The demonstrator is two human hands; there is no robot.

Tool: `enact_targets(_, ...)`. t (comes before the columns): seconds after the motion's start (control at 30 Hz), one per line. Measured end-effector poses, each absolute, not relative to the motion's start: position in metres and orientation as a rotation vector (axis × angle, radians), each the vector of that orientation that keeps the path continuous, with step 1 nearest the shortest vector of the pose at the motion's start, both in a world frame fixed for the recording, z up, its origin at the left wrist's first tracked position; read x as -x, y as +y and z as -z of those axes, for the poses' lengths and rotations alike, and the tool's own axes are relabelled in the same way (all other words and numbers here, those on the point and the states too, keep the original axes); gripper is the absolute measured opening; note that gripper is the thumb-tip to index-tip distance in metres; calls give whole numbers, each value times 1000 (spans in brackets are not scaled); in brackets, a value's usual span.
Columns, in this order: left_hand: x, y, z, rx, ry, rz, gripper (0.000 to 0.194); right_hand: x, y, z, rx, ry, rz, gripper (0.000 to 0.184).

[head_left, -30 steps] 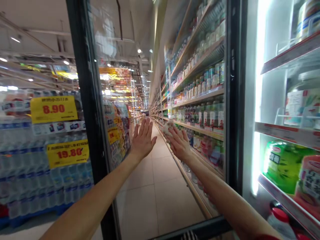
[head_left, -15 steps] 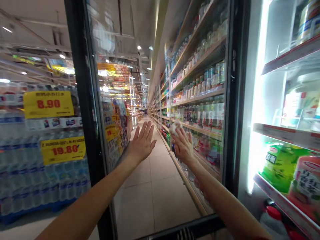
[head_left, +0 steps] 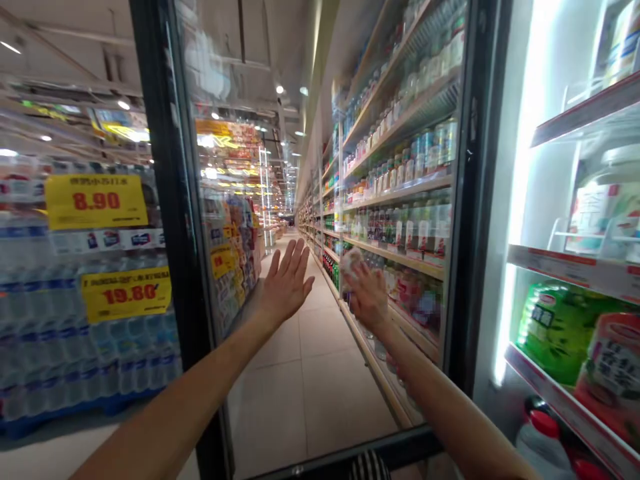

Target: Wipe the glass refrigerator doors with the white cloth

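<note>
Supermarket aisle floor (head_left: pixel 277 413) shows in a black-framed glass door (head_left: pixel 159 133). At its pane, a crumpled whitish cloth (head_left: pixel 351 262) lies under the right hand (head_left: pixel 370 300), fingers blurred; whether they grip it, I cannot tell. Nearby, the left hand (head_left: pixel 286 283) faces the glass, fingers slightly apart. Lit shelves (head_left: pixel 585 268) stand rightmost, yellow signs (head_left: pixel 95 201) left.

Two hands (head_left: pixel 287 283) (head_left: pixel 370 297), one cloth (head_left: pixel 351 261)
</note>
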State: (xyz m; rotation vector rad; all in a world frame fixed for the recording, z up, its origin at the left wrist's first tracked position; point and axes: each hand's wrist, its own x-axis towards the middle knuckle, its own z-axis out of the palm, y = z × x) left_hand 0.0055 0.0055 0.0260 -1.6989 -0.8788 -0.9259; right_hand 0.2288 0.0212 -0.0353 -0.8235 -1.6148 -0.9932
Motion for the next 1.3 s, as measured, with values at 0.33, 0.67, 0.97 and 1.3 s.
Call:
enact_targets(0.33, -6, 5, -26, 1723, -905, 932, 66, -231, 24, 32, 928, -1341, 888, 45)
enact_targets(0.67, -9, 3, -26, 1736, -889, 935, 66, -282, 40, 0, 1068, -801, 677, 46)
enact_targets(0.97, 43, -3, -25, 1697, -843, 922, 67, -207, 25, -12, 748, -1551, 1027, 43)
enact_targets(1.3, 71, -11, -15, 1646, -873, 975, 72, -165, 21, -25, 641, -1680, 1088, 45)
